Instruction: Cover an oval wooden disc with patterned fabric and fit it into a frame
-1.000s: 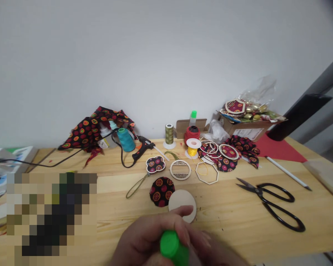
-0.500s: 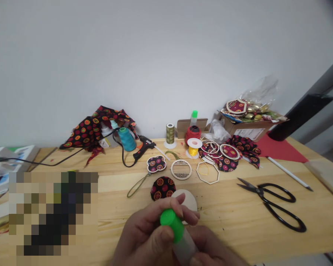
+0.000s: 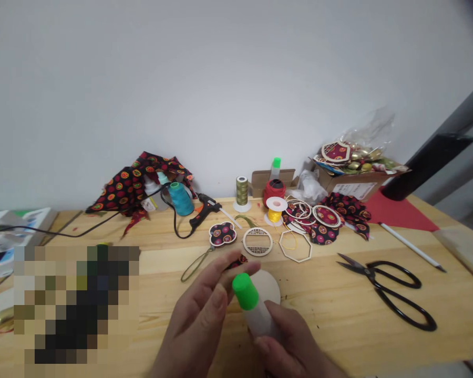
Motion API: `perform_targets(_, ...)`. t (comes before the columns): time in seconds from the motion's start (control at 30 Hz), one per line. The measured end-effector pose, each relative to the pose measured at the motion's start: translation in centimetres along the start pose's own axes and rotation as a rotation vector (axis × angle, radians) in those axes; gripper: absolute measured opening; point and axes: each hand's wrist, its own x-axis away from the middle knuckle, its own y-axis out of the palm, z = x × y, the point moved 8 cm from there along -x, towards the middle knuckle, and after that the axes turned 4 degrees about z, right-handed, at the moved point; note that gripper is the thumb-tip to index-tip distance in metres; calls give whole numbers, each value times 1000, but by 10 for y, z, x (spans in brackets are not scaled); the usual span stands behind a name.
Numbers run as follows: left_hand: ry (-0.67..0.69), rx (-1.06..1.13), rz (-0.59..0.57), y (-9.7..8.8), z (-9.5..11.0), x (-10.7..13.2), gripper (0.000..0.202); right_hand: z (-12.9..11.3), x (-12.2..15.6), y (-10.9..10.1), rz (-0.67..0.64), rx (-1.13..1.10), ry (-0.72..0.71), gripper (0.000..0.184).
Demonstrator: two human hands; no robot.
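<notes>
My right hand (image 3: 289, 341) is wrapped round a glue stick (image 3: 262, 320) with a white translucent body and a bright green cap, tilted up to the left. The cap is on it. Beside it my left hand (image 3: 205, 310) is open, its fingers stretched out and apart from the cap. Behind those fingers a bit of dark patterned fabric (image 3: 240, 260) shows, mostly hidden. A pale wooden disc (image 3: 268, 286) lies on the table just beyond the glue stick, partly covered by my hands.
Black-handled scissors (image 3: 382, 281) and a white pencil (image 3: 412, 247) lie right. Beyond my hands are a flower-shaped pendant (image 3: 222, 234), a round lattice frame (image 3: 257, 241) and an octagonal frame (image 3: 295, 245). Further back stand a glue gun (image 3: 205, 212), thread spools (image 3: 242, 191) and a filled cardboard box (image 3: 350, 184).
My left hand has let go of the green cap and moved slightly left, its fingers opening. The glue stick, still in my right hand, now shows more of its body.
</notes>
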Motion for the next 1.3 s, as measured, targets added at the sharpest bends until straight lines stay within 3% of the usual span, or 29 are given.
perform_targets(0.13,20,-143,-45,2,5,-1,35,-7,1,3,-58,-206,66,47)
perform_targets(0.23,72,-343,-30,0,9,-3,24,-7,3,6,-97,-288,61,43)
perform_targets(0.33,72,-379,24,-3,9,-5,18,-5,4,9,-134,-313,60,42)
perform_targets(0.47,91,-380,107,-5,12,-6,14,-4,4,9,-150,-282,65,42)
perform_targets(0.67,118,-426,197,-14,12,-7,21,4,1,5,-89,-53,28,47)
perform_targets(0.73,138,-398,167,-15,11,-8,26,4,1,3,-69,-17,13,47)
perform_targets(0.9,89,-371,-91,-5,1,-7,31,5,2,3,-70,-76,39,52)
perform_targets(1.03,67,-503,-118,-5,1,-6,26,10,2,4,-62,-88,64,54)
perform_targets(1.17,86,-448,43,-17,10,-11,16,12,4,2,-40,-74,64,51)
perform_targets(1.3,226,-439,381,-49,32,-15,21,12,10,-2,-8,-90,123,46)
